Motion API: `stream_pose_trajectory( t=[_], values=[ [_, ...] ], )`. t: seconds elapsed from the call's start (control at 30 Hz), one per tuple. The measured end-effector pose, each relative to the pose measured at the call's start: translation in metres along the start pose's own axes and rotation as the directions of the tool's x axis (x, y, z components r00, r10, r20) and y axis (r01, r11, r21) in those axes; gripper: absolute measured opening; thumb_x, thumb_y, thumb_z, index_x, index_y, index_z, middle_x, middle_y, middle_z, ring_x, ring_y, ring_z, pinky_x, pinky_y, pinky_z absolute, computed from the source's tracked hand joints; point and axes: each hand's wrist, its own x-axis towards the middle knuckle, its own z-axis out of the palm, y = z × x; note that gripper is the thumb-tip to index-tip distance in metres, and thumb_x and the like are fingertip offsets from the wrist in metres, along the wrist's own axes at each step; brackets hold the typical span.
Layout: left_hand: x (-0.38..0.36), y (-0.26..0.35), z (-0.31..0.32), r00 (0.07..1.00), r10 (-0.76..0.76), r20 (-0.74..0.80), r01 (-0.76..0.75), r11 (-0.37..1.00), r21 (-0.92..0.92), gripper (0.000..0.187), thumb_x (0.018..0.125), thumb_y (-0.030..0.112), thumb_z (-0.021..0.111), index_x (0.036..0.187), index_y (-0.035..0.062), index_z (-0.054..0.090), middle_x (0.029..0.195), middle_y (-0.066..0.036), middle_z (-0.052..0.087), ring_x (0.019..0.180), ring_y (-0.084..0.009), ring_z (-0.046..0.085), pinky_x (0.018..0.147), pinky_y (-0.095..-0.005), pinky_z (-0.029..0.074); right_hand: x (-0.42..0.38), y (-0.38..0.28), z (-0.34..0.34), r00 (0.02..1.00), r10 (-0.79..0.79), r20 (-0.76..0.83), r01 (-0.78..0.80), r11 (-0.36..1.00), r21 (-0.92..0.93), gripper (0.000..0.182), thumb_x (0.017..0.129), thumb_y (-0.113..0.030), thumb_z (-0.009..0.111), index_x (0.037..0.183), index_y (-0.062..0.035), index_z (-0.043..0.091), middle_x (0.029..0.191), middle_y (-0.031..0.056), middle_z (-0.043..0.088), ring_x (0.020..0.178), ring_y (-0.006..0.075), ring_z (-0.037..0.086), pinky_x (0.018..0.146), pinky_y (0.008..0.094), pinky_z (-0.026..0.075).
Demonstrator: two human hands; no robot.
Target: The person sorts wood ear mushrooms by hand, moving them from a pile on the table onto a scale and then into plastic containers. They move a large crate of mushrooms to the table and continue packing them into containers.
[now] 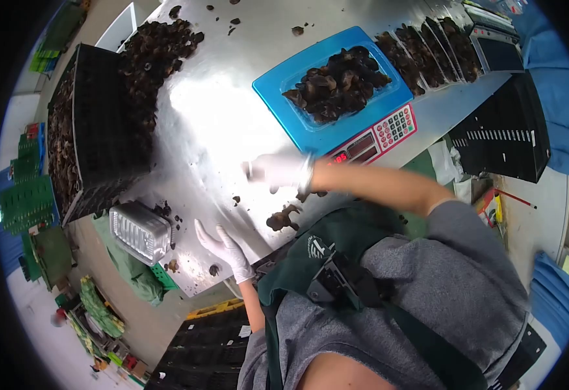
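Observation:
My left hand [222, 248], in a white glove, is held over the near edge of the metal table [200, 156] with its fingers apart and nothing in them. Reaching across the table, my right hand [278, 170] is also gloved and smeared by motion, so its fingers cannot be made out. It is just left of the blue scale [284, 84]. On the scale a clear tray [300, 117] holds dark brown mushroom-like pieces [339, 84]. Several loose pieces [283, 219] lie below my right hand.
A black crate [105, 117] full of dark pieces stands at the left, beside a heap [161, 52]. Stacked clear trays [140, 232] sit at the table's left corner. Filled trays [427, 55] line up right of the scale, near a black bin [505, 133].

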Motion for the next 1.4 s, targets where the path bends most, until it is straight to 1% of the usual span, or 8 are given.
stream_pose_trajectory(
  t=[0.2, 0.37, 0.4, 0.57, 0.77, 1.1, 1.27, 1.4],
  values=[
    [0.039, 0.039, 0.023, 0.993, 0.111, 0.051, -0.101, 0.981, -0.166, 0.047, 0.096, 0.012, 0.052, 0.140, -0.0032, 0.043, 0.142, -0.021, 0.042, 0.133, -0.0337, 0.040, 0.113, -0.0436, 0.029, 0.003, 0.068, 0.121, 0.965, -0.131, -0.227, 0.020, 0.901, -0.434, 0.031, 0.087, -0.019, 0.055, 0.114, -0.0043, 0.058, 0.091, 0.0207, 0.068, 0.088, 0.0341, 0.068, 0.074, 0.0399, 0.054],
    [0.054, 0.123, 0.070, 0.939, 0.220, 0.265, -0.116, 0.927, -0.357, 0.047, 0.095, 0.006, 0.052, 0.140, -0.0005, 0.044, 0.142, -0.021, 0.043, 0.136, -0.0326, 0.038, 0.115, -0.0425, 0.028, -0.094, 0.018, 0.033, 0.964, -0.265, -0.001, 0.251, 0.912, 0.325, 0.023, 0.092, -0.019, 0.060, 0.110, -0.0045, 0.064, 0.099, 0.0135, 0.067, 0.090, 0.0270, 0.067, 0.080, 0.0384, 0.052],
    [0.057, 0.137, 0.085, 0.907, 0.280, 0.314, -0.146, 0.910, -0.388, 0.049, 0.095, 0.008, 0.052, 0.142, -0.0011, 0.041, 0.145, -0.022, 0.040, 0.139, -0.0336, 0.035, 0.116, -0.0432, 0.025, -0.112, 0.020, 0.011, 0.929, -0.248, -0.273, 0.306, 0.932, 0.193, 0.019, 0.094, -0.017, 0.058, 0.107, -0.0046, 0.065, 0.099, 0.0125, 0.067, 0.091, 0.0262, 0.066, 0.081, 0.0371, 0.052],
    [0.069, 0.213, 0.155, 0.755, 0.530, 0.386, -0.443, 0.846, -0.295, 0.072, 0.094, 0.026, 0.055, 0.150, -0.0044, 0.021, 0.153, -0.030, 0.026, 0.145, -0.0434, 0.018, 0.119, -0.0514, 0.009, -0.142, 0.085, -0.124, 0.247, -0.279, -0.928, -0.056, 0.952, -0.301, 0.032, 0.093, -0.018, 0.059, 0.122, -0.0057, 0.061, 0.120, 0.0159, 0.063, 0.112, 0.0335, 0.057, 0.101, 0.0422, 0.043],
    [0.074, 0.257, 0.186, 0.536, 0.688, 0.489, -0.673, 0.698, -0.245, 0.071, 0.093, 0.024, 0.057, 0.151, -0.0006, 0.024, 0.151, -0.030, 0.028, 0.141, -0.0469, 0.025, 0.117, -0.0482, 0.023, -0.125, 0.115, -0.147, 0.718, -0.450, -0.531, -0.105, 0.684, -0.722, 0.070, 0.078, -0.044, 0.073, 0.137, -0.0146, 0.052, 0.145, 0.0201, 0.041, 0.133, 0.0400, 0.039, 0.112, 0.0474, 0.031],
    [0.077, 0.236, 0.171, 0.809, 0.474, 0.346, -0.195, 0.774, -0.603, 0.055, 0.105, 0.028, 0.035, 0.148, -0.0041, 0.030, 0.153, -0.021, 0.033, 0.144, -0.0319, 0.029, 0.119, -0.0425, 0.019, -0.159, 0.116, -0.153, 0.483, -0.488, -0.727, 0.033, 0.840, -0.542, 0.035, 0.082, -0.030, 0.071, 0.112, -0.0138, 0.064, 0.115, 0.0072, 0.060, 0.105, 0.0291, 0.055, 0.093, 0.0421, 0.043],
    [0.070, 0.241, 0.177, 0.908, 0.328, 0.262, -0.072, 0.737, -0.672, 0.052, 0.106, 0.026, 0.033, 0.146, -0.0060, 0.033, 0.150, -0.022, 0.037, 0.140, -0.0315, 0.036, 0.117, -0.0432, 0.027, -0.136, 0.117, -0.119, 0.743, -0.465, -0.482, -0.006, 0.715, -0.699, 0.044, 0.081, -0.036, 0.071, 0.123, -0.0248, 0.062, 0.104, 0.0010, 0.058, 0.102, 0.0210, 0.052, 0.090, 0.0388, 0.038],
    [0.072, 0.238, 0.177, 0.928, 0.288, 0.236, -0.066, 0.751, -0.657, 0.049, 0.105, 0.023, 0.035, 0.145, -0.0064, 0.035, 0.148, -0.021, 0.040, 0.138, -0.0309, 0.039, 0.116, -0.0431, 0.030, -0.145, 0.104, -0.150, 0.617, -0.432, -0.657, 0.135, 0.882, -0.452, 0.046, 0.080, -0.032, 0.072, 0.124, -0.0251, 0.062, 0.108, 0.0006, 0.059, 0.104, 0.0220, 0.053, 0.095, 0.0405, 0.035]
  ],
)
